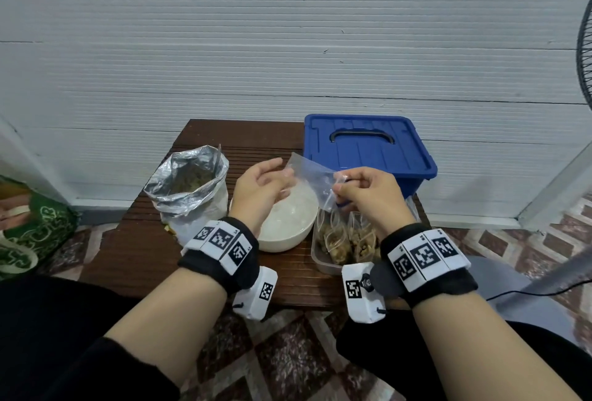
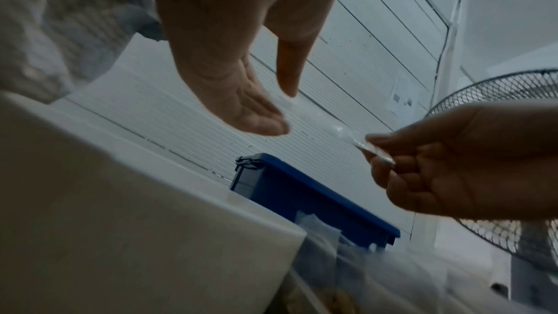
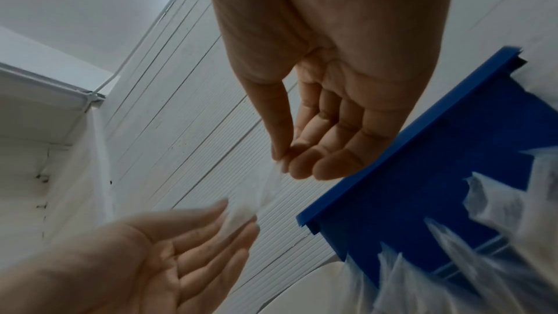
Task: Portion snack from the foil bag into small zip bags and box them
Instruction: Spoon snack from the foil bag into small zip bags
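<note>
I am pinching one edge of an empty zip bag [image 1: 315, 176] between thumb and curled fingers of my right hand [image 1: 368, 199]. My left hand [image 1: 259, 189] is lying loose and flat-fingered, its fingertips touching the bag's far edge. Below the left palm a white bowl [image 1: 288, 234] is sitting; the foil bag [image 1: 189, 183] is standing to its left, and the clear box [image 1: 323, 261] of filled bags lies under my right wrist.

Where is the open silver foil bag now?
In the head view, the open silver foil bag stands on the left of the dark wooden table, just left of the white bowl.
</note>
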